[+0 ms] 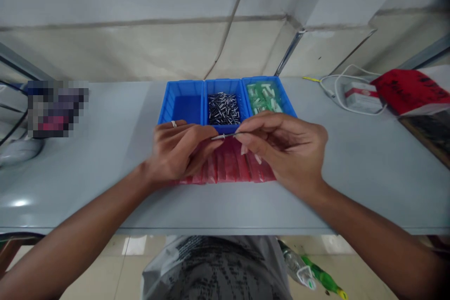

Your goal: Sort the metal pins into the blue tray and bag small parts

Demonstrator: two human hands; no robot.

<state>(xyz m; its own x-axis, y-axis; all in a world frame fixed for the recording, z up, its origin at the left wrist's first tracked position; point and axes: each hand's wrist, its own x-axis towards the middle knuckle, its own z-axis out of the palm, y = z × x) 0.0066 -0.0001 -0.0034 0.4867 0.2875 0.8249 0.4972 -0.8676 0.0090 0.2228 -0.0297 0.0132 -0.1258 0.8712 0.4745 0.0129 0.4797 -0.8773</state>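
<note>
My left hand (pixel 179 150) and my right hand (pixel 284 147) meet over a red ribbed tray (pixel 228 168) on the grey table. Between their fingertips they pinch a thin metal pin (pixel 222 137), held level. A ring sits on one left finger. Just behind the hands stand three blue bins side by side: the left bin (pixel 183 103) shows nothing inside, the middle bin (pixel 224 108) holds several small metal pins, the right bin (pixel 266 97) holds white and green plastic pieces.
At the back right lie a white cable with a small box (pixel 358 93) and a red bag (pixel 411 89). A blurred object (pixel 56 108) sits at the left. The table's front edge (pixel 225 230) runs below my forearms; bottles (pixel 309 274) lie on the floor.
</note>
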